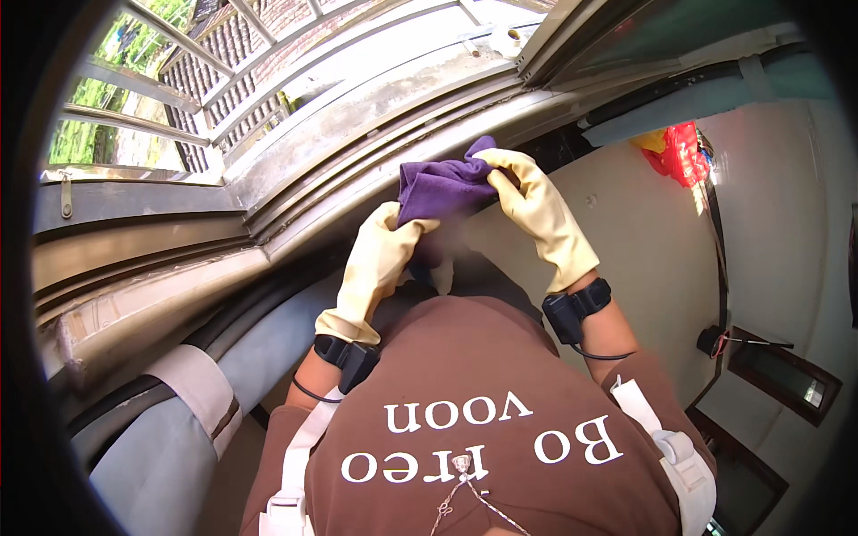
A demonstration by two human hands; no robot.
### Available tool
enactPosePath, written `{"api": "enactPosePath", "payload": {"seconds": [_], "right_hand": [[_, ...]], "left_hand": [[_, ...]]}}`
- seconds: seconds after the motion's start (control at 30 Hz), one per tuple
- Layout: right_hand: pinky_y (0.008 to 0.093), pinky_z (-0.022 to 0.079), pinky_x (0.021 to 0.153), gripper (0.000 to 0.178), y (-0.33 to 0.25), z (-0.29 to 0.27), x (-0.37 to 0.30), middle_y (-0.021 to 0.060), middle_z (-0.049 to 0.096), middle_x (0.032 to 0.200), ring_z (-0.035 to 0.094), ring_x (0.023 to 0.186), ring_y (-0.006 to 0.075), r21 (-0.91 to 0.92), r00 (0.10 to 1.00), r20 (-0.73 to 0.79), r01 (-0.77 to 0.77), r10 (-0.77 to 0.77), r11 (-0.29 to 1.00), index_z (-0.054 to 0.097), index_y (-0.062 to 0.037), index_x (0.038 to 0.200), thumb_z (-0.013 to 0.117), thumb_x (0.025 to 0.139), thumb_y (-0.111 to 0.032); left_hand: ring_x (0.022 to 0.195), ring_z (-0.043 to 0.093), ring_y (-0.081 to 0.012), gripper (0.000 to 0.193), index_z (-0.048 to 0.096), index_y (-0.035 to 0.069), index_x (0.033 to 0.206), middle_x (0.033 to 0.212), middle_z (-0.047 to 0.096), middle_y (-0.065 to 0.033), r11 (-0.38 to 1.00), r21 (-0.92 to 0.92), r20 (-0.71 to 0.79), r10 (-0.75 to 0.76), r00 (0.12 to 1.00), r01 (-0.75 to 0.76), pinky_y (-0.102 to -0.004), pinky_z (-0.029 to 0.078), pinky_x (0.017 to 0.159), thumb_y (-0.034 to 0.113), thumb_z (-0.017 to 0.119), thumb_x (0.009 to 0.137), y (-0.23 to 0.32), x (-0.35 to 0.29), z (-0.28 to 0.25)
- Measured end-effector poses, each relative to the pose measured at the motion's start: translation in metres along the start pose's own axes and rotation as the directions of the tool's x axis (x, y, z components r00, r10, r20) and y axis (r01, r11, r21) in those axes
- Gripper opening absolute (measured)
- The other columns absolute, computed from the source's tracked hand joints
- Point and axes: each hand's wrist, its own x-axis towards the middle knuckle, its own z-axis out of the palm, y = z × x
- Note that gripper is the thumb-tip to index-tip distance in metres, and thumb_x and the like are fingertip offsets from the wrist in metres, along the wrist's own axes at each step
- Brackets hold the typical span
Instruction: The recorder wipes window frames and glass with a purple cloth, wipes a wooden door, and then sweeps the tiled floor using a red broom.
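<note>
Left hand and right hand, gloved, grip a purple cloth, likely light and soft, best held by opposite ends.

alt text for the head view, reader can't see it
A person's left hand and right hand, in cream gloves, hold a purple cloth between them near a window sill. Metal bars stand outside; the person's brown shirt fills the lower middle.

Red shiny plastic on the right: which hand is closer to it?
Right. The gloved right hand is left of the red shiny plastic and lower in the picture; the gloved left hand is farther left, holding the purple cloth.
</note>
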Motion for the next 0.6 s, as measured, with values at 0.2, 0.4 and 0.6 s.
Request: {"api": "enactPosePath", "payload": {"seconds": [0.2, 0.4, 0.6], "right_hand": [[0.0417, 0.039, 0.119, 0.09, -0.016, 0.013, -0.038, 0.0208, 0.048, 0.154, 0.043, 0.147, 0.0319, -0.244, 0.957, 0.256, -0.075, 0.139, 0.967, 0.036, -0.01, 0.16, 0.085, 0.086, -0.024], [0.0293, 0.048, 0.106, 0.07, 0.013, 0.015, -0.025, 0.0089, 0.059, 0.136, 0.055, 0.128, 0.0168, 0.334, 0.966, 0.064, -0.257, 0.25, 0.907, 0.047, -0.0062, 0.149, 0.072, 0.086, 0.009], [0.0267, 0.051, 0.099, 0.043, 0.005, -0.016, -0.012, 0.0032, 0.068, 0.118, 0.065, 0.108, 0.0121, 0.431, 0.977, 0.036, -0.205, 0.21, 0.879, 0.06, -0.0001, 0.13, 0.068, 0.089, 0.009]], "left_hand": [[0.09, 0.068, -0.0119, 0.034, 0.071, 0.003, 0.124, 0.106, 0.074, -0.0033, 0.943, -0.27, 0.191, 0.251, 0.949, -0.195, -0.0295, 0.056, 0.081, 0.014, 0.076, 0.092, 0.001, 0.018, 0.016], [0.09, 0.064, -0.0138, 0.038, 0.067, 0.003, 0.128, 0.101, 0.07, -0.0055, 0.963, 0.106, 0.278, 0.212, 0.937, -0.249, -0.0315, 0.053, 0.079, 0.018, 0.075, 0.094, 0.035, 0.027, 0.043], [0.091, 0.067, -0.0186, 0.027, 0.066, -0.001, 0.126, 0.089, 0.069, -0.0061, 0.4, 0.621, 0.489, 0.474, 0.732, -0.674, -0.0342, 0.053, 0.085, 0.013, 0.065, 0.103, 0.039, 0.034, 0.029]]}}
